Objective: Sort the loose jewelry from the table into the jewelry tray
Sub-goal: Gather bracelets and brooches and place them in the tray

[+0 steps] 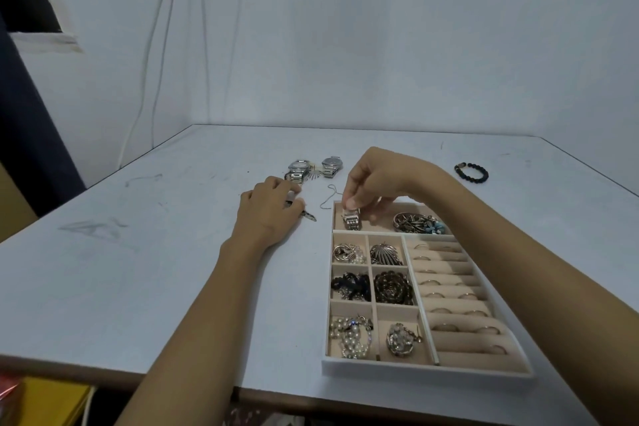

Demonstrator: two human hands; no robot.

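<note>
Nearby, scuffed pale table [138, 287], jewelry tray [425, 372] front right, left hand [266, 211] knuckles up, fingers curled over a metal clip [310, 216], right hand [371, 180] arched, pinching a steel watch [352, 220] in the tray's far compartment, thin chain [330, 197], loose watches [299, 168], bead bracelet [471, 173], bare wall [345, 45].

A white-walled, beige-lined jewelry tray [428, 372] sits at the tabletop's near right, close to the front edge. At the left end of its long far compartment, the right hand [371, 183] pinches a silver link-band watch [352, 220]; a silver tangle [416, 221] lies at that compartment's right end. Brooches, dark beads and pearls fill the six small compartments, and rings [449, 287] sit in the rolls. Two loose watches [299, 169] lie toward the far edge, with a thin chain [330, 197] beside the tray's far left corner and a dark beaded bracelet [471, 173] at far right.
</note>
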